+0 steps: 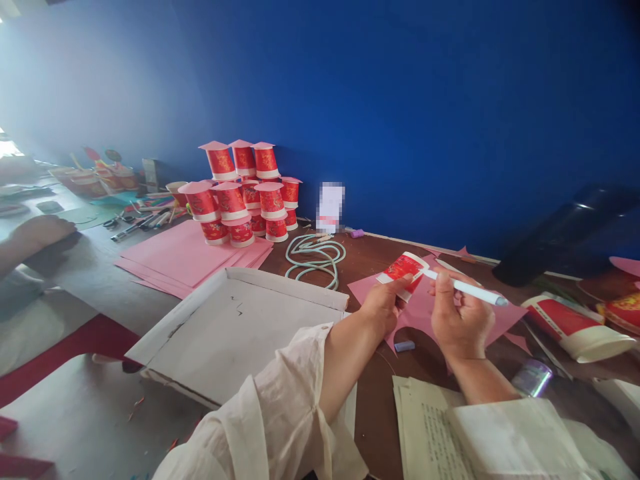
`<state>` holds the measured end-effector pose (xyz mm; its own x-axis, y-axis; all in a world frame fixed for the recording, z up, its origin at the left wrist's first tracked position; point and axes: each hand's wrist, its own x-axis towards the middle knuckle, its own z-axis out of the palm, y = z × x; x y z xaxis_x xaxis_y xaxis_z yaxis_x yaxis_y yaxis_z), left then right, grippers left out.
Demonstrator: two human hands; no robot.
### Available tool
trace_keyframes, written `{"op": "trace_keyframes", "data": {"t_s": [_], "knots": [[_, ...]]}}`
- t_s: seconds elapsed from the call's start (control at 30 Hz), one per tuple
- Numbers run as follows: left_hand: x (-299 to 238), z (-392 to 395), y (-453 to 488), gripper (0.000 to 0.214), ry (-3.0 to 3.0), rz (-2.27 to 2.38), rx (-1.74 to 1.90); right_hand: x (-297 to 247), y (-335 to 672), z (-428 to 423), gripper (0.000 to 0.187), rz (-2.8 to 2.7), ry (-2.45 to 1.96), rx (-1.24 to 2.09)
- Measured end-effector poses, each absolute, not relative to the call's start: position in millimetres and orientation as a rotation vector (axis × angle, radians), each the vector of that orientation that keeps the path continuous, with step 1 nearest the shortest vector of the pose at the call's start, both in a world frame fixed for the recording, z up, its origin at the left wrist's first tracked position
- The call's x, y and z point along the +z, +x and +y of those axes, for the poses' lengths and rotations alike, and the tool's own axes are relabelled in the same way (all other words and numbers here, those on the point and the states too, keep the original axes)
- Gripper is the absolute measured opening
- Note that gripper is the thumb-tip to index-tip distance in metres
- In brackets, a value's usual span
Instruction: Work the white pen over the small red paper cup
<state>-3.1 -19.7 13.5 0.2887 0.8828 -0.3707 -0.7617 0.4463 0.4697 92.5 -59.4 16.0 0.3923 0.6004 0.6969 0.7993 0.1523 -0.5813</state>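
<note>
My left hand [383, 303] is closed around a red paper cup [400, 270] with gold print and a white rim, tilted on its side above the pink paper [500, 320]. In my right hand [461, 320] is a white marker [477, 292], gripped between thumb and fingers. The marker's tip end meets the cup near its white rim; whether it touches cannot be told. A small purple-grey pen cap [405, 346] lies on the table just below the hands.
Red cups [231, 201] topped with pink paper stand stacked at the back. A pale cable [315, 260], a white box lid [240, 327], pink sheets [175, 257] and printed pages [430, 427] lie around. Another person's hand [43, 233] rests far left. A larger cup [575, 327] lies right.
</note>
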Motion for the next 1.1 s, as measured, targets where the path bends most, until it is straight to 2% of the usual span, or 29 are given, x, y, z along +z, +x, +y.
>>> {"op": "trace_keyframes", "data": {"t_s": [1.1], "knots": [[12.3,-16.7,-1.7,0.013,0.179,0.663,1.087,9.1,97.7,-54.7,0.041,-1.242,-1.54,-0.24]]}}
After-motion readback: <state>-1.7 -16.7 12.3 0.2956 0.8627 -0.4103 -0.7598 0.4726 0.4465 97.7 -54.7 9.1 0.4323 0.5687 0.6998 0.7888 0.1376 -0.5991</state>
